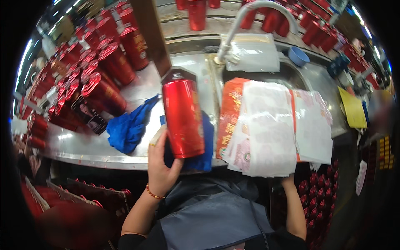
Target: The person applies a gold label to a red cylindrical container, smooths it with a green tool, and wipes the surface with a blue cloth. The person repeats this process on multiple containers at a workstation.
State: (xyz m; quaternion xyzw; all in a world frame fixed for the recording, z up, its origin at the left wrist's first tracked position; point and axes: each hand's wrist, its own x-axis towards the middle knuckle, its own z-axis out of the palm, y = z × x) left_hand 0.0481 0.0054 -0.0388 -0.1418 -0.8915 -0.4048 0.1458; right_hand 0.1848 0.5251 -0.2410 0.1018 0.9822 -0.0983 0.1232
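Note:
A shiny red metal canister (180, 118) leans over a blue cloth pad on the steel counter, just in front of me. My left hand (161, 168) grips its lower left side, thumb at the base and fingers along the wall. A beaded bracelet circles that wrist. Right of the canister, stacked sheets of white printed backing paper (268, 129) lie over a red printed sheet (230, 121). My right hand (287, 181) is at the front edge of these sheets; its fingers are mostly hidden beneath the edge.
A crumpled blue cloth (130, 128) lies left, near many red canisters (102, 93). Behind the papers are a sink (291, 73), a white curved faucet (235, 31) and a blue bowl (298, 56). A yellow sheet (352, 108) hangs at right. Crates of red items stand below the counter.

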